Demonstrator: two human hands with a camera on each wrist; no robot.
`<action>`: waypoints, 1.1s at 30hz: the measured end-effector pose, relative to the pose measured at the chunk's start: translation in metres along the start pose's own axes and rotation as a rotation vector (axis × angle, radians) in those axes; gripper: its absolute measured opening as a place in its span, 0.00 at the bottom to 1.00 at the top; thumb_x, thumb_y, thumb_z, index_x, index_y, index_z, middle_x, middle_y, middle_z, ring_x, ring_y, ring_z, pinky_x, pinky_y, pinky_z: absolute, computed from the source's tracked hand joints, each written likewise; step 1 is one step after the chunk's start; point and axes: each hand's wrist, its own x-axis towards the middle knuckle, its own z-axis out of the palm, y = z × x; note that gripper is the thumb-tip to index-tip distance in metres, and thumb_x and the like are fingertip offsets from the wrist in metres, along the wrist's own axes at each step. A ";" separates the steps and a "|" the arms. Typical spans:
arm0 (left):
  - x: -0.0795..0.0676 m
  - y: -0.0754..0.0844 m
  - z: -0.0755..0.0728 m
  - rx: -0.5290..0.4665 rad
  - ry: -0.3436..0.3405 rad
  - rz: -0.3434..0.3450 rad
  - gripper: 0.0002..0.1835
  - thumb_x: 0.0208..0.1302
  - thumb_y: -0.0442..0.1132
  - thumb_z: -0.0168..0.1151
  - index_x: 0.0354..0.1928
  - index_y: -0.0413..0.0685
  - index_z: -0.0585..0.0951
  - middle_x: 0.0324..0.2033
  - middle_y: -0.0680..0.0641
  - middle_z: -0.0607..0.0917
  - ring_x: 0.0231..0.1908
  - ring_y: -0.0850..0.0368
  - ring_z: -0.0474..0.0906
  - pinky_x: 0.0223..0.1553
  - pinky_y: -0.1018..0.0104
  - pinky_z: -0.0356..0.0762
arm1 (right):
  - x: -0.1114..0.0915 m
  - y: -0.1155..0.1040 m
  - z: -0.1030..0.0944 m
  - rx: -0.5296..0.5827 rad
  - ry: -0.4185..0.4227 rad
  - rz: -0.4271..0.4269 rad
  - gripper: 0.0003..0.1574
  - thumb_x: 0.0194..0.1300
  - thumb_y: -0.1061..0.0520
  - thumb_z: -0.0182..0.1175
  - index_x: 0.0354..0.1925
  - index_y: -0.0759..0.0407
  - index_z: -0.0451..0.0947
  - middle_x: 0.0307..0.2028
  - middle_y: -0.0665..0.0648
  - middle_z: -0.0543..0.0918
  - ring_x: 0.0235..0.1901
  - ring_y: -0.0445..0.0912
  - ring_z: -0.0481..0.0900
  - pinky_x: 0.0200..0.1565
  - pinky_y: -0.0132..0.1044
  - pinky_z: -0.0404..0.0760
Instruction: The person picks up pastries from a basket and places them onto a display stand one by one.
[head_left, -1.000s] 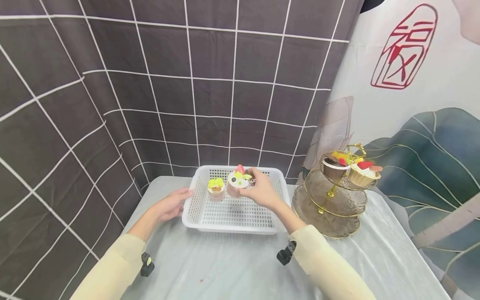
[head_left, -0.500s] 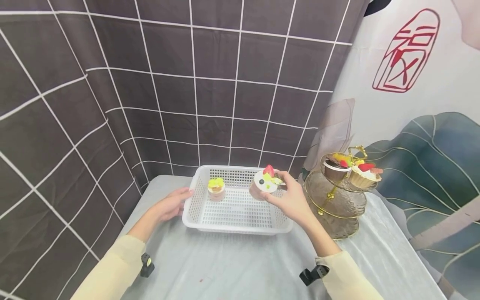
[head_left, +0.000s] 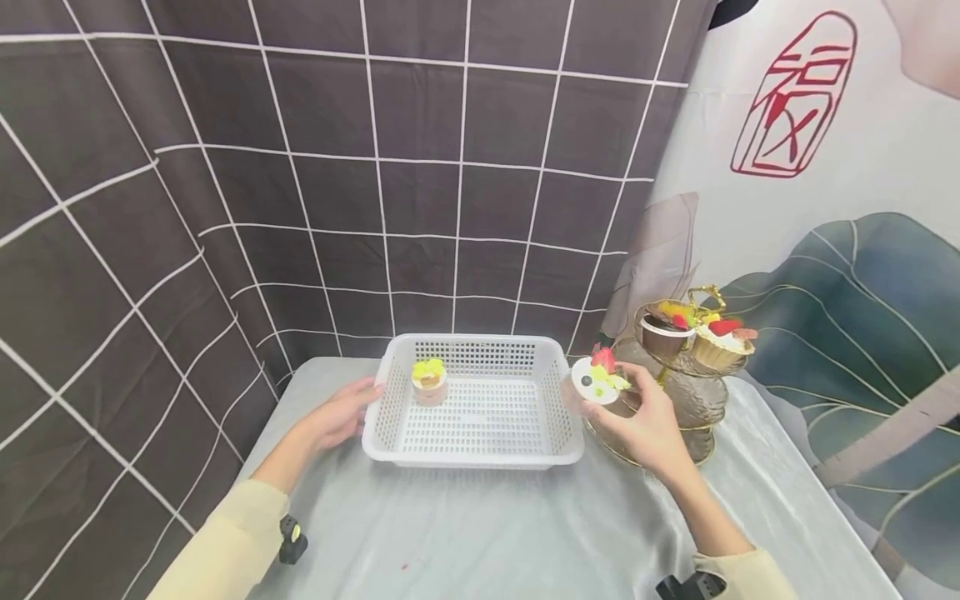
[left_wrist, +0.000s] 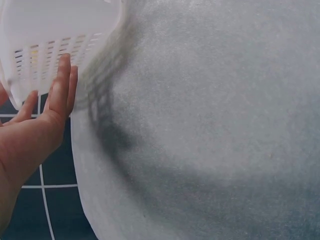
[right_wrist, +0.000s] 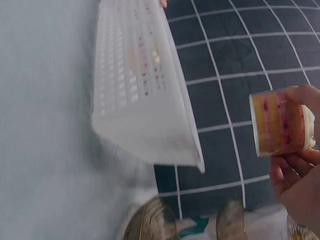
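My right hand (head_left: 641, 421) holds a clear dessert cup (head_left: 595, 381) just past the right rim of the white plastic basket (head_left: 480, 460). White cream, a strawberry and yellow pieces top the cup. In the right wrist view, layers of yellow and pink show through the side of this dessert cup (right_wrist: 280, 122), pinched between thumb and fingers. My left hand (head_left: 341, 421) rests against the basket's left end, its fingers (left_wrist: 61, 87) fairly straight along the slotted wall. Inside the basket, toward its left, stands a second dessert cup (head_left: 430, 383) with yellow topping.
A tiered stand (head_left: 705, 400) with gold trim is right of the basket, partly behind my right hand. Its top tier bears a brown fruit-topped cup (head_left: 666, 337) and a fruit tart (head_left: 720, 343). A grid-patterned cloth (head_left: 420, 200) hangs behind the grey-white table (head_left: 465, 533).
My right hand has lifted the strawberry-topped dessert cup from beside the other cup and carried it right, over the basket's right rim toward the stand. The left hand has stayed at the basket.
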 end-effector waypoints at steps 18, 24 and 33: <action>0.002 0.001 0.000 0.011 0.017 -0.020 0.39 0.86 0.53 0.47 0.85 0.42 0.48 0.75 0.30 0.67 0.72 0.31 0.70 0.65 0.38 0.79 | 0.002 0.028 -0.039 -0.083 -0.038 0.149 0.45 0.67 0.47 0.75 0.68 0.74 0.70 0.55 0.73 0.83 0.52 0.56 0.83 0.43 0.16 0.77; 0.002 -0.001 0.001 -0.012 0.015 -0.022 0.39 0.86 0.53 0.47 0.85 0.42 0.47 0.76 0.30 0.66 0.72 0.31 0.69 0.66 0.39 0.78 | 0.006 0.029 -0.039 -0.084 -0.022 0.216 0.44 0.69 0.45 0.72 0.67 0.74 0.71 0.54 0.73 0.84 0.48 0.45 0.82 0.42 0.15 0.77; 0.002 -0.003 0.001 -0.028 0.037 -0.034 0.38 0.86 0.52 0.48 0.85 0.43 0.48 0.76 0.31 0.67 0.72 0.32 0.69 0.67 0.39 0.77 | 0.013 0.035 -0.036 -0.043 0.043 0.341 0.47 0.71 0.40 0.71 0.68 0.73 0.69 0.56 0.71 0.81 0.45 0.38 0.79 0.39 0.17 0.79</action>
